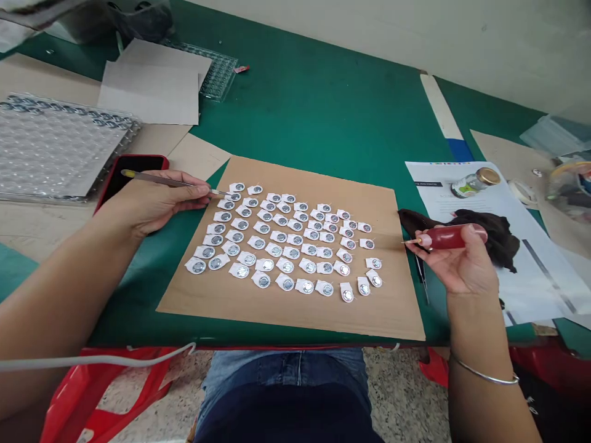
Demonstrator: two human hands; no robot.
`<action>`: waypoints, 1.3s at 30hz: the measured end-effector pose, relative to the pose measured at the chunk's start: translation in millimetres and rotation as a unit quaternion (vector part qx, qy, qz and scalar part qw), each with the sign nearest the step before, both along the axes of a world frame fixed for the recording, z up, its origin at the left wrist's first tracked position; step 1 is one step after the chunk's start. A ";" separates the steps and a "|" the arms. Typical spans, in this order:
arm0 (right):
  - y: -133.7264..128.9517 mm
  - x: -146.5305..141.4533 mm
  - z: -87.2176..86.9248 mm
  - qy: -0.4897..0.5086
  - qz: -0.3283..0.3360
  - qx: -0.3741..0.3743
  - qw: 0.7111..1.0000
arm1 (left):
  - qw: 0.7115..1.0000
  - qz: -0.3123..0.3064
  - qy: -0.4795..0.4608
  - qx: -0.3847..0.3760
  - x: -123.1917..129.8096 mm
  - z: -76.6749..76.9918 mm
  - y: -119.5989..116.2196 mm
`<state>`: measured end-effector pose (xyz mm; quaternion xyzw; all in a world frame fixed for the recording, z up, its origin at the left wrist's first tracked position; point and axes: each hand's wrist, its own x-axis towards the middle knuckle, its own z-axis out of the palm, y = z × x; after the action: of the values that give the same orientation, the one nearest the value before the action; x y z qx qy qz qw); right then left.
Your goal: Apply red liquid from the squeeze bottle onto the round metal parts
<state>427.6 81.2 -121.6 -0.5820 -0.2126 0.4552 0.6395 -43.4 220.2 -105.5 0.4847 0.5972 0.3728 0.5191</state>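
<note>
My left hand (173, 200) is closed around slim metal tweezers (159, 179) with a yellow end. Their tip points at a small round silver piece on a white tab (235, 197) in the top left of the rows; whether it touches cannot be told. Several similar pieces lie in rows on a brown cardboard sheet (286, 175). In my right hand (466, 267) is a red squeeze bottle (450, 237) with a thin needle tip. That bottle is held sideways over the sheet's right edge, its needle pointing left and apart from the pieces.
A red-cased phone (138, 162) and a clear tray (55, 147) lie left. Grey cards (152, 86) rest behind them. At right are a dark cloth (501, 240), a glass jar (475, 182), printed paper (540, 246) and a dark slim tool (422, 280). A white cable (101, 362) crosses lower left.
</note>
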 end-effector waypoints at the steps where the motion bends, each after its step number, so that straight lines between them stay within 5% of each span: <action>1: 2.5 1.4 3.7 -0.007 0.001 0.013 1.000 | 0.999 0.011 0.027 0.044 6.3 4.7 -3.1; 3: 13.1 0.9 14.7 -0.020 -0.006 0.062 0.998 | 0.984 0.010 0.095 0.149 25.5 18.5 -13.0; 6: 42.7 -10.5 35.5 -0.030 0.021 0.141 0.989 | 0.950 -0.062 0.204 0.228 68.0 40.4 -34.6; 8: 66.9 -25.8 46.9 -0.030 0.061 0.162 0.984 | 0.935 -0.135 0.194 0.265 99.3 46.9 -49.7; 11: 95.6 -54.9 52.8 -0.009 0.080 0.142 0.987 | 0.892 -0.248 0.198 0.322 138.5 40.9 -67.6; 14: 103.9 -78.4 44.0 0.005 0.123 0.108 0.987 | 0.853 -0.297 0.224 0.366 160.7 25.1 -76.7; 18: 93.7 -86.3 26.7 -0.003 0.129 0.106 0.986 | 0.828 -0.326 0.230 0.395 167.7 5.1 -79.0; 22: 87.6 -82.0 23.7 -0.012 0.112 0.103 0.988 | 0.836 -0.323 0.224 0.384 164.5 -5.6 -77.9; 39: 81.4 -88.3 28.4 -0.089 0.163 0.135 0.973 | 0.824 -0.363 0.209 0.381 161.8 -6.4 -78.3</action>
<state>339.3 162.6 -93.3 -0.4859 -0.4199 0.4667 0.6082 118.5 141.9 -111.9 0.8919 0.2826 0.2454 0.2538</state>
